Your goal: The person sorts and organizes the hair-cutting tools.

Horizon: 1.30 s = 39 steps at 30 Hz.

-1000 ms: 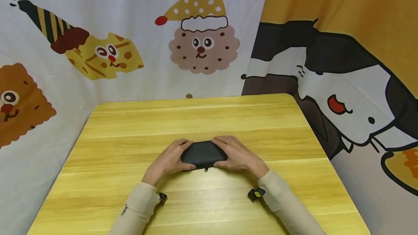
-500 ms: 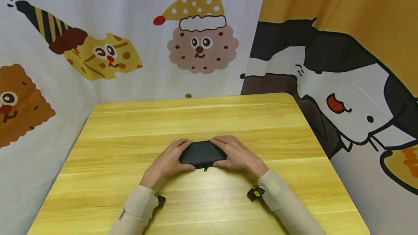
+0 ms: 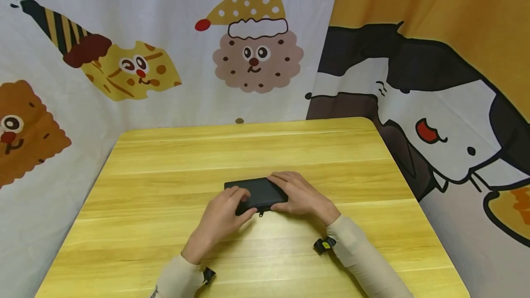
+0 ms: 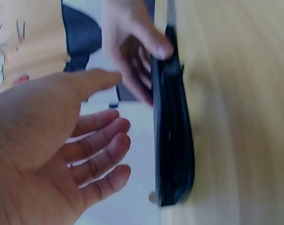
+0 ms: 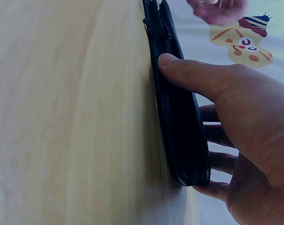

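Observation:
A flat black zip case lies on the wooden table, its zipper pull hanging from the near edge. My right hand grips the case's right end. In the right wrist view its thumb presses the zipped side while the fingers reach round the opposite side, partly hidden. My left hand hovers at the left half of the case, overlapping it in the head view. The left wrist view shows that hand's fingers loosely bent and apart from the case, holding nothing.
The pale wooden table extends around the case on every side. Cartoon-printed curtains hang behind the table and along its left and right. Each wrist wears a small black camera.
My left hand has let go of the case's left end and moved right and toward me, uncovering the left corner. The right hand and the case have stayed in place.

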{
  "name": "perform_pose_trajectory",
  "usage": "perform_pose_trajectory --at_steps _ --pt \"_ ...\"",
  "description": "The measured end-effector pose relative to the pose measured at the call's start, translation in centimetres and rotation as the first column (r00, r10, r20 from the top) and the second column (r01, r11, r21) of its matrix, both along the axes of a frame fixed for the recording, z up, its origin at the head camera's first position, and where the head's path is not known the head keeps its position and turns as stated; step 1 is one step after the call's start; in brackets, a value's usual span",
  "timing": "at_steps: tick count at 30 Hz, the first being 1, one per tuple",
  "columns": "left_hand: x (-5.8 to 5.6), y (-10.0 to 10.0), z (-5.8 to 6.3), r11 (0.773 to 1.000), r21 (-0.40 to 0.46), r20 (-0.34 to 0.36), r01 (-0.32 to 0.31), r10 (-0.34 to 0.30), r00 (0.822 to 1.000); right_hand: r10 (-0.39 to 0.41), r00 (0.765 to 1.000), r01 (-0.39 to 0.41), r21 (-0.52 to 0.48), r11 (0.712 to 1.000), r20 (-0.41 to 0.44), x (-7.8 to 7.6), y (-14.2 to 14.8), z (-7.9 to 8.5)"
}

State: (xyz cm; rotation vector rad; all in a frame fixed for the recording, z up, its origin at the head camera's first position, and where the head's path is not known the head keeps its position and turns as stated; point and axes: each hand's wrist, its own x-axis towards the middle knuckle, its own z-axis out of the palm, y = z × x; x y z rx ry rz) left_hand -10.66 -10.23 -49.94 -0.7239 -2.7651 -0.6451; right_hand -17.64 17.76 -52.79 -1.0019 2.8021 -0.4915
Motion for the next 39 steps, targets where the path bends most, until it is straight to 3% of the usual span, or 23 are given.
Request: perform_pose_trajectory --at_steps 6,15,21,31,39 --pt "1.0 2.3 -0.3 0.994 -0.098 0.031 -0.044 0.047 0.998 -0.003 1.0 0.003 0.0 1.0 0.01 0.1 0.1 0.2" --pt "0.8 4.1 -1.3 0.96 -0.253 0.052 -0.121 0.139 0.989 -0.002 1.0 0.002 0.004 1.0 0.017 0.1 0.0 0.3" --pt "0.4 4.8 -1.5 0.933 -0.322 -0.017 -0.161 0.164 0.986 0.008 1.0 -0.008 0.005 1.0 0.009 0.0 -0.1 0.2" --pt "0.4 5.4 -1.9 0.938 -0.323 -0.083 -0.127 0.106 0.991 0.0 1.0 0.0 -0.006 1.0 0.026 0.2 -0.1 0.3" --pt "0.4 5.7 -2.4 0.939 -0.3 -0.215 -0.169 0.106 0.971 -0.004 1.0 0.004 0.001 1.0 0.023 0.2 -0.1 0.2"
